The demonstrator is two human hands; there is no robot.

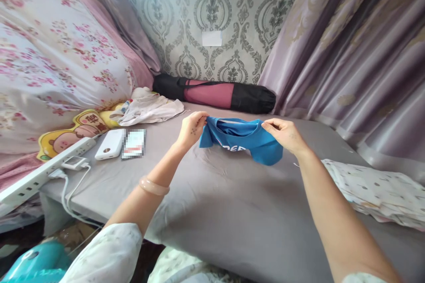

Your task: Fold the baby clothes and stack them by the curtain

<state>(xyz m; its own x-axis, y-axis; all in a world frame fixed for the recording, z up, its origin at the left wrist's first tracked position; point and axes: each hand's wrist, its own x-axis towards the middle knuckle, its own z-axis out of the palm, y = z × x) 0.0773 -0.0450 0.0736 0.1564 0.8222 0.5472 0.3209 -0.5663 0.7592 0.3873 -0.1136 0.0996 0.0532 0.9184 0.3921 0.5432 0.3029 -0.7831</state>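
Between my two hands hangs a blue T-shirt [265,147], lifted by its shoulders with the neck opening facing up. White lettering shows on its front, partly folded out of sight. My left hand [194,129] pinches the shoulder at the left side of the collar. On the other side, my right hand [283,132] grips the right shoulder between thumb and fingers. The shirt's lower part droops close to the grey bed sheet [212,203]; whether it touches the sheet I cannot tell.
Left on the bed are a white power bank [110,143], a blurred card-like item [133,143], a power strip [43,174] with plugs and cables, cartoon cushions [71,135] and a crumpled white cloth [149,108]. A rolled bag [209,93] lies against the wall. Folded patterned fabric [378,190] sits right.
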